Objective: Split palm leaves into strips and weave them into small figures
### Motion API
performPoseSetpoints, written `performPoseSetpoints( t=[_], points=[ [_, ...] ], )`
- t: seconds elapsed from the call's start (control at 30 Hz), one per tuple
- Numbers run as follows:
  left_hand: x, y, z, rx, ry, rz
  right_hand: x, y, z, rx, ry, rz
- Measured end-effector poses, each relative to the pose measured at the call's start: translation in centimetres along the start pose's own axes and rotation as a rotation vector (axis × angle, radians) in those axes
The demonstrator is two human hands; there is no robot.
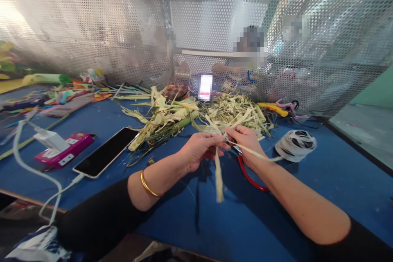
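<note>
While the left hand [201,151] and right hand [247,141] pinch pale strips [219,178] between closed fingertips above the blue table [344,176], near the leaf pile [236,108], the step looks like working them together, and the next move likely calls for steady finger pressure.

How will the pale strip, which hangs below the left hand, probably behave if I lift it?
The pale strip is probably quite light, because it looks thin and narrow. It may bend easily, as it dangles from the left hand with its lower end free.
</note>
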State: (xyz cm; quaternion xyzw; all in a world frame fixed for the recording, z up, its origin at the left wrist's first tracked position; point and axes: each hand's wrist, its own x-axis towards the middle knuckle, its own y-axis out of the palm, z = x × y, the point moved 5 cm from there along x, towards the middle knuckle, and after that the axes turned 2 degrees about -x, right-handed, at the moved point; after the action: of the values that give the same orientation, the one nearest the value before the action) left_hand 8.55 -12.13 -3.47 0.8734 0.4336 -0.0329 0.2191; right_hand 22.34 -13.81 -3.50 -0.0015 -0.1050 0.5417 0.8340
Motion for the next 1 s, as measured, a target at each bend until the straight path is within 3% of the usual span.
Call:
performPoseSetpoints(
  t=[0.3,0.53,0.9,1.0],
  points=[
    [0.0,0.0,0.3,0.04,-0.01,-0.03,-0.1,0.6,0.0,-0.033,0.054,0.027],
    [-0.2,0.3,0.0,-0.009,-0.02,-0.02,-0.1,0.6,0.2,0.007,0.0,0.036],
    [-0.2,0.2,0.2,0.092,0.03,-0.022,-0.2,1.0,-0.4,0.049,-0.001,0.007],
    [-0.1,0.1,0.2,0.087,0.031,-0.029,0.0,1.2,-1.2,0.092,0.077,0.038]
  ],
)
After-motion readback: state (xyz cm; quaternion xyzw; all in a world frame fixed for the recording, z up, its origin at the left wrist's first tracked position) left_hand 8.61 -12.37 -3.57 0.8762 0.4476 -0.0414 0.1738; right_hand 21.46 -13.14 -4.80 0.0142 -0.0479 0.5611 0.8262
